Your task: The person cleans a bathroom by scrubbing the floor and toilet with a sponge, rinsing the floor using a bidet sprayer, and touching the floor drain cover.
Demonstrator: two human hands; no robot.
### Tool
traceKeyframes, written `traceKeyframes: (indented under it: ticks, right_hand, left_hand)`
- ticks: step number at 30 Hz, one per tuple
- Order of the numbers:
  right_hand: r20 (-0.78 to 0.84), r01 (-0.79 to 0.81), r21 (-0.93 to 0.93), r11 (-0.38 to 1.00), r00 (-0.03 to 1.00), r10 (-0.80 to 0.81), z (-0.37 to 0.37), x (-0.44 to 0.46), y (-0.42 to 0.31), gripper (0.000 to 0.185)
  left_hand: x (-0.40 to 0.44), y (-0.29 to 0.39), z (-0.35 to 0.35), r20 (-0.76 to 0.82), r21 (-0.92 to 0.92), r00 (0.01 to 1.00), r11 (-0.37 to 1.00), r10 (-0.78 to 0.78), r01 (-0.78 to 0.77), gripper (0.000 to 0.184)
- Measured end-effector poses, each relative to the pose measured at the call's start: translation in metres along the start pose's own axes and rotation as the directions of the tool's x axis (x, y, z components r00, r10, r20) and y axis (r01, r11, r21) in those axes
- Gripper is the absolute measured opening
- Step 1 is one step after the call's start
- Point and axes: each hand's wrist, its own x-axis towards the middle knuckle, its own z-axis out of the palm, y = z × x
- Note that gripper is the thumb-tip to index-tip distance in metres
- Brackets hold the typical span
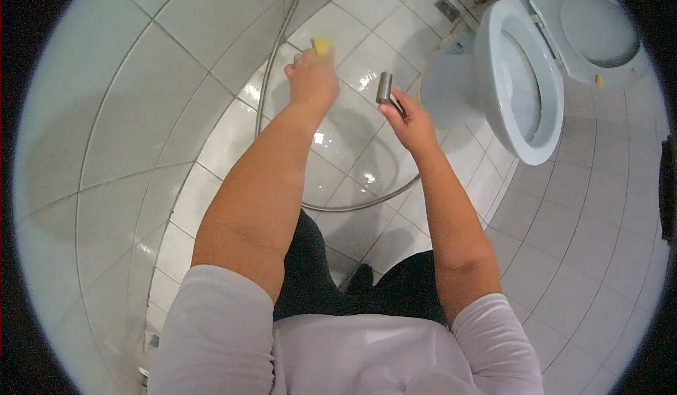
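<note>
My left hand [312,79] is closed around a yellow sponge [322,46], which sticks out past the fingers above the white floor tiles and looks slightly blurred. To its right, my right hand [412,123] grips a metal bidet sprayer [384,87] by its handle, the cylindrical head showing beyond the thumb. A grey flexible hose [352,208] loops over the floor below both hands. Whether water is coming out of the sprayer I cannot tell.
A white toilet [493,85] with its lid [599,28] raised stands at the right. A small floor drain [446,9] lies near the back. The tiled wall [127,127] rises close on the left, and the floor tiles shine as if wet.
</note>
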Motion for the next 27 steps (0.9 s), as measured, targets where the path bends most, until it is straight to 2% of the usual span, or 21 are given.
traceKeyframes:
  ticks: [1, 3, 5, 7, 9, 12, 13, 14, 16, 17, 19, 20, 23, 25, 27]
  right_hand:
    - [0.003, 0.003, -0.001, 1.0, 1.0, -0.003, -0.001, -0.003, 0.0, 0.042]
    - [0.157, 0.037, -0.106, 0.994, 0.987, -0.02, -0.003, -0.012, 0.006, 0.042]
    - [0.158, -0.009, -0.135, 0.991, 0.987, 0.031, -0.004, -0.023, 0.022, 0.042]
    - [0.153, -0.061, -0.161, 0.985, 0.985, 0.085, -0.008, -0.035, 0.027, 0.042]
    - [0.138, -0.077, -0.087, 0.993, 0.986, 0.089, -0.013, -0.049, 0.028, 0.042]
    - [0.221, 0.018, -0.17, 0.985, 0.975, 0.021, -0.017, -0.072, 0.032, 0.042]
    - [0.224, -0.107, -0.167, 0.98, 0.964, 0.144, -0.017, -0.078, 0.036, 0.042]
    - [0.225, -0.106, -0.17, 0.98, 0.964, 0.144, -0.018, -0.084, 0.04, 0.042]
    - [0.146, -0.204, -0.13, 0.97, 0.964, 0.222, -0.02, -0.095, 0.049, 0.047]
    - [0.146, -0.204, -0.131, 0.97, 0.964, 0.222, -0.022, -0.097, 0.054, 0.047]
    - [-0.032, -0.335, -0.086, 0.938, 0.942, 0.333, -0.026, -0.098, 0.061, 0.048]
    - [-0.031, -0.333, -0.086, 0.939, 0.943, 0.332, -0.027, -0.099, 0.065, 0.048]
    - [0.004, -0.236, -0.185, 0.954, 0.971, 0.241, -0.029, -0.102, 0.065, 0.047]
    - [0.203, -0.223, -0.202, 0.954, 0.943, 0.264, -0.026, -0.104, 0.052, 0.043]
    - [0.265, -0.164, -0.179, 0.97, 0.942, 0.208, -0.013, -0.108, 0.042, 0.042]
  left_hand:
    - [0.0, 0.001, -0.002, 0.014, -0.012, 1.0, 1.0, -0.008, 0.008, 0.03]
    - [0.0, 0.0, -0.002, 0.03, -0.026, 0.999, 1.0, -0.014, 0.015, 0.031]
    - [0.002, -0.002, 0.002, 0.001, 0.029, 1.0, 1.0, -0.005, 0.005, 0.04]
    - [0.002, -0.002, 0.003, 0.006, 0.031, 1.0, 1.0, -0.002, 0.001, 0.04]
    - [0.002, -0.001, 0.003, 0.011, 0.029, 1.0, 1.0, 0.002, -0.002, 0.04]
    - [0.004, -0.002, 0.003, 0.019, 0.033, 1.0, 0.999, 0.001, -0.002, 0.041]
    - [0.004, -0.002, 0.004, 0.025, 0.029, 1.0, 1.0, 0.0, -0.001, 0.041]
    - [0.004, -0.002, 0.004, 0.031, 0.024, 1.0, 1.0, -0.004, 0.003, 0.04]
    - [0.003, -0.002, 0.006, 0.024, 0.019, 1.0, 1.0, 0.003, -0.003, 0.04]
    - [0.002, -0.002, 0.007, 0.018, 0.016, 1.0, 1.0, 0.012, -0.013, 0.04]
    - [0.003, 0.0, 0.006, 0.035, 0.039, 0.999, 0.999, 0.005, -0.006, 0.04]
    - [0.003, 0.001, 0.005, 0.052, 0.063, 0.999, 0.998, -0.002, -0.001, 0.04]
    - [0.004, 0.001, 0.005, 0.074, 0.034, 0.997, 0.999, -0.009, 0.006, 0.04]
    - [0.004, 0.002, 0.003, 0.073, 0.026, 0.997, 1.0, -0.011, 0.009, 0.04]
    - [0.003, 0.002, 0.004, 0.074, 0.02, 0.997, 1.0, -0.008, 0.006, 0.04]
